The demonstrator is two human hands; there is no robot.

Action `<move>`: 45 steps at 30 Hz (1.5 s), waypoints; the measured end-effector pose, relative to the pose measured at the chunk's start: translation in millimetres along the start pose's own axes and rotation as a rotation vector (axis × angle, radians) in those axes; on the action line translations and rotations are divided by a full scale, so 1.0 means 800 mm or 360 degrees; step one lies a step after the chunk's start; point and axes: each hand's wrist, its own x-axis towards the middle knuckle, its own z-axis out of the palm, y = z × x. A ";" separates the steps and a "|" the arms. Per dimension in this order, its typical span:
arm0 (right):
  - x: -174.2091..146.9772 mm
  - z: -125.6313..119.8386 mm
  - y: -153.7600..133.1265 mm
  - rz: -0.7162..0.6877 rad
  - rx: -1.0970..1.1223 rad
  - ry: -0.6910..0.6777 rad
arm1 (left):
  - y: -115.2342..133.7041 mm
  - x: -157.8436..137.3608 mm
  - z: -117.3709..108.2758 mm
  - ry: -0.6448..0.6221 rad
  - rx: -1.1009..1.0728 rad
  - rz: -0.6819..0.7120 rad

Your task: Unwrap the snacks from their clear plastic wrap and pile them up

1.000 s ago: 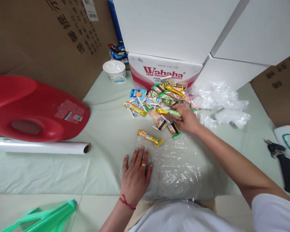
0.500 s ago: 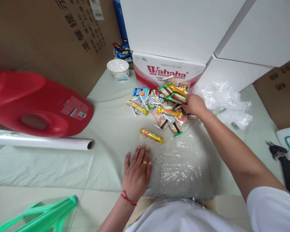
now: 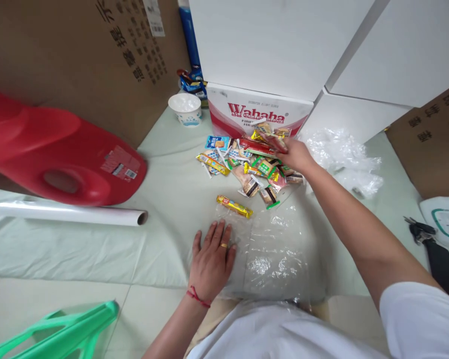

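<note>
Right grip looked closed on a dull-red packet, though its fingertips were partly hidden. On the bench beneath, the printed carton stood just beyond that grip, a clear plastic sheet lay from it towards the body, and the heap of wrapped snacks spread mostly to its left. The upper part of the heap had just shifted: green-edged packets had topped it half a second earlier, whereas now a bright red packet showed there, just left of the grip, and a green-edged packet sat nearer the body. That suggested the heap was being turned over, with its pieces still mixed together. One yellow bar had stayed apart, just beyond the left grip. Meanwhile, the right arm reached far forward and inward, its hand low over the heap; the left grip stayed palm-down, fingers slightly spread, holding nothing, at the sheet's edge.
</note>
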 end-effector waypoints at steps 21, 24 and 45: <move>-0.202 -0.049 -0.047 -0.0057 0.0875 -0.0580 | 0.009 -0.001 -0.005 -0.0130 -0.0122 -0.0134; -0.267 -0.021 -0.087 -0.0316 0.0620 -0.0887 | 0.006 -0.002 -0.007 -0.0150 -0.0155 -0.0160; -0.288 0.037 -0.141 -0.0294 0.0215 -0.0439 | 0.007 0.002 -0.013 -0.0264 -0.0120 -0.0160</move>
